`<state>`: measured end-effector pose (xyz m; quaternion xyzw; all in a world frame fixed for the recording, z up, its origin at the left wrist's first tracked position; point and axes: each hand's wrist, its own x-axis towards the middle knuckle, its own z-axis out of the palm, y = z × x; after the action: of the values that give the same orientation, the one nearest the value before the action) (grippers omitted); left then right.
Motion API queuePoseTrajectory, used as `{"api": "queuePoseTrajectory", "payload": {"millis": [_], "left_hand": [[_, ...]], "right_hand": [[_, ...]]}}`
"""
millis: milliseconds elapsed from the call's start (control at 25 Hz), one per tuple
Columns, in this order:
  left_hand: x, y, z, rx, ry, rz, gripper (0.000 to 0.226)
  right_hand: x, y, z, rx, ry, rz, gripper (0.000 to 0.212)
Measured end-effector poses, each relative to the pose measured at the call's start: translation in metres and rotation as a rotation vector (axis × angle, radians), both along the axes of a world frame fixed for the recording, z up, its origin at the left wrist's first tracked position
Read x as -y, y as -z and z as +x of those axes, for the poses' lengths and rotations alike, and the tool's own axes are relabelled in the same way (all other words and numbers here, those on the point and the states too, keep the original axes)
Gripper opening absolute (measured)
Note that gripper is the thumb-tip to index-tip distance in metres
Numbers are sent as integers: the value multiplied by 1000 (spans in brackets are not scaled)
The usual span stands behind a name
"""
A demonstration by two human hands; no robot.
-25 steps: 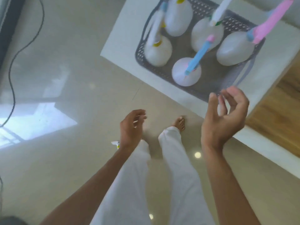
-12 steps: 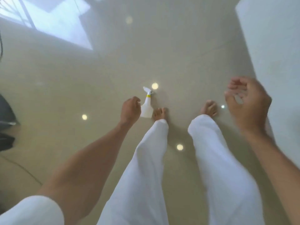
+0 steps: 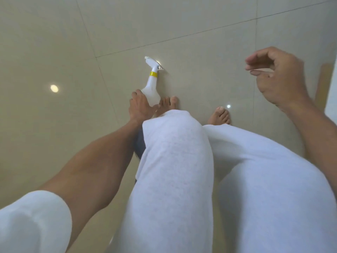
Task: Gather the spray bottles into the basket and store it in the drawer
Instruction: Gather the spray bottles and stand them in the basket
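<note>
A white spray bottle (image 3: 151, 86) with a yellow collar and white nozzle lies on the beige tiled floor just ahead of my left foot. My left hand (image 3: 141, 106) reaches down and wraps around the bottle's round body from the left. My right hand (image 3: 277, 79) hovers in the air at the upper right, fingers loosely curled and apart, holding nothing. The basket and the other bottles are out of view.
My legs in white trousers (image 3: 182, 170) fill the lower middle, with both bare feet (image 3: 220, 115) on the glossy floor (image 3: 73, 52). A white furniture edge (image 3: 332, 92) and a wooden strip run down the far right.
The view swung from the basket of bottles on the white table down to the floor. My left hand lowered to the white bottle by my foot and closed around its body.
</note>
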<state>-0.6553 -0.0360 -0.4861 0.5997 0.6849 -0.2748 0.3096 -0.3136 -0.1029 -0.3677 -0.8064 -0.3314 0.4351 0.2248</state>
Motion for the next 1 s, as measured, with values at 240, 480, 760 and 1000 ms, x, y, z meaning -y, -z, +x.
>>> {"api": "queuePoseTrajectory", "payload": {"millis": [240,480,760,1000], "left_hand": [[-26,-31,24,168,-39,-8,82],[-66,-211,104,763,151,-86,88],[-77,-380,221,1002,609,-265,92],[-22,-458,319,1209,858,-64,110]], "right_hand": [[-16,-32,-1,-3,20,-3,43],[-36,-149,-23,-168,303,60,32],[-11,-314,9,-215,734,238,14],[60,-396,50,23,1121,495,21]]}}
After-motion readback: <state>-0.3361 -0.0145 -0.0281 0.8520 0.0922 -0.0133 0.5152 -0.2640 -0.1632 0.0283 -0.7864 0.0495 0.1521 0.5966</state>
